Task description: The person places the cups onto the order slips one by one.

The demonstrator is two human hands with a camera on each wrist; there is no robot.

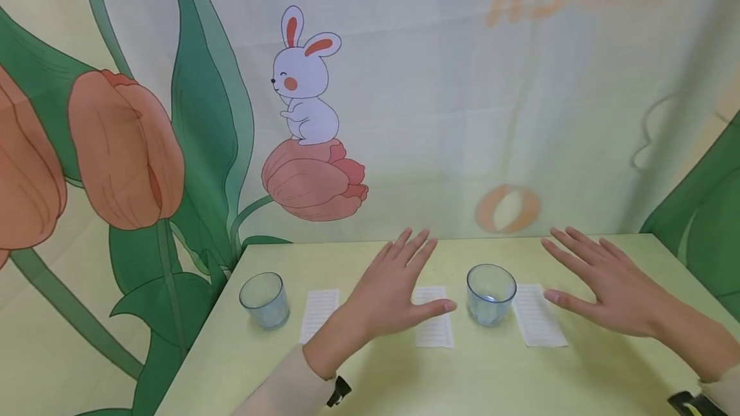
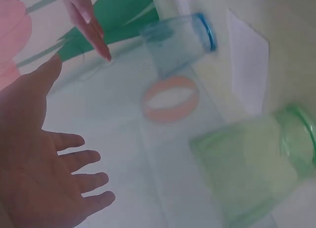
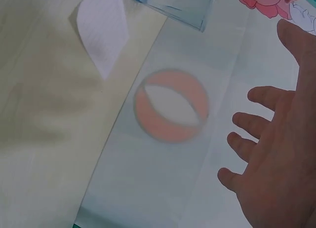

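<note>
The person's left hand [image 1: 393, 294] hung left of the right-hand glass [image 1: 491, 307], its fingers straight and apart, the thumb stretched toward that glass but clear of it. The right hand [image 1: 607, 291] was raised to the right of the same glass, fingers and thumb also spread. Just right of the glass lay the right slip [image 1: 540, 320] of lined paper; to its left lay the middle slip [image 1: 433, 332], crossed in the head view by the left thumb. Farther left came the outer slip [image 1: 320, 310], then the left glass [image 1: 263, 300], all on the pale table [image 1: 462, 381]. Only the left wrist view showed me a green glass [image 2: 256, 164], left of the right-hand glass. The right wrist view caught just part of the right-hand glass. Behind it hung a printed cloth [image 1: 422, 114].
</note>
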